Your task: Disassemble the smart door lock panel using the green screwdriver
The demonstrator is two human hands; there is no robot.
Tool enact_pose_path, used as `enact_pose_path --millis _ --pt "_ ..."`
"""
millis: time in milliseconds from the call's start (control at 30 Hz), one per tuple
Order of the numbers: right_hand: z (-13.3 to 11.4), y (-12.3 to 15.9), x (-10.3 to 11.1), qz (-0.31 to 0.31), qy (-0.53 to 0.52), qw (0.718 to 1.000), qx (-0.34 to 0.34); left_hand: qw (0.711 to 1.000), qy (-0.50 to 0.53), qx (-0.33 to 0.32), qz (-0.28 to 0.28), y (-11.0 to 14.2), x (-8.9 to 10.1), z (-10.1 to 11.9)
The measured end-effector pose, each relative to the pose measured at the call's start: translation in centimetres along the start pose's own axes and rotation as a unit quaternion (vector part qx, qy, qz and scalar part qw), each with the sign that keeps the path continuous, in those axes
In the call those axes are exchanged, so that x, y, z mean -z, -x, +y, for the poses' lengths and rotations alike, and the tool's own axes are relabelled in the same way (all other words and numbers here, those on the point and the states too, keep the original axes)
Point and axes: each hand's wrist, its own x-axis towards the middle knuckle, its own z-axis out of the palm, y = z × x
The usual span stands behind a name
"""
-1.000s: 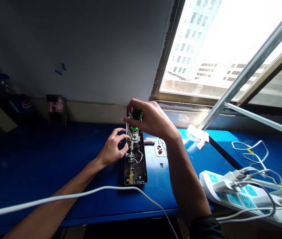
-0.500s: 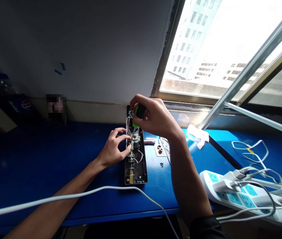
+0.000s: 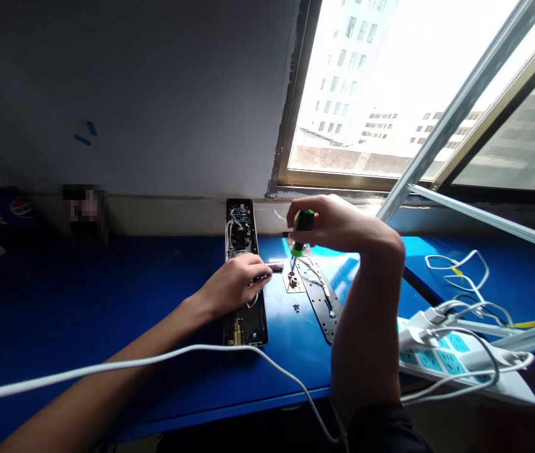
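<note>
My right hand (image 3: 326, 220) is closed around a green and black screwdriver (image 3: 303, 226), held tip down. Its shaft points at a small plate with a dark round fitting (image 3: 293, 281); whether the tip touches it, I cannot tell. My left hand (image 3: 236, 283) reaches across a long black housing (image 3: 260, 327) full of mechanical parts and wires, hiding its middle. The left thumb and fingers are slightly apart, close to a small striped cylinder (image 3: 275, 266). A brass-coloured part (image 3: 237, 333) shows at the housing's near end.
Small dark screws (image 3: 296, 308) lie beside the housing. A long black perforated plate (image 3: 320, 302) with a white cable lies to the right. A white cord (image 3: 154, 358) crosses in front, and a loaded power strip (image 3: 465, 377) stands right. Window and metal bar rise behind.
The screwdriver has moved out of the housing to the right, over the small plate. My left hand has shifted right across the housing. The view has turned slightly right.
</note>
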Motion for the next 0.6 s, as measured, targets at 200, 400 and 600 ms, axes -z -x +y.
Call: enact_pose_path --millis 200,400,600 --pt "2.8 1.3 1.1 -0.050 -0.015 0.991 -0.124 0.972 -0.083 -0.029 -0.219 -4.9 -2.6 2.0" --pt "3.4 1.9 1.6 -0.030 -0.045 0.992 -0.116 0.963 -0.084 -0.030 -0.256 -5.6 -4.8 1.6" --pt "3.5 1.9 1.4 -0.030 -0.058 0.995 -0.077 0.965 -0.059 -0.041 -0.254 -5.2 -3.5 1.8"
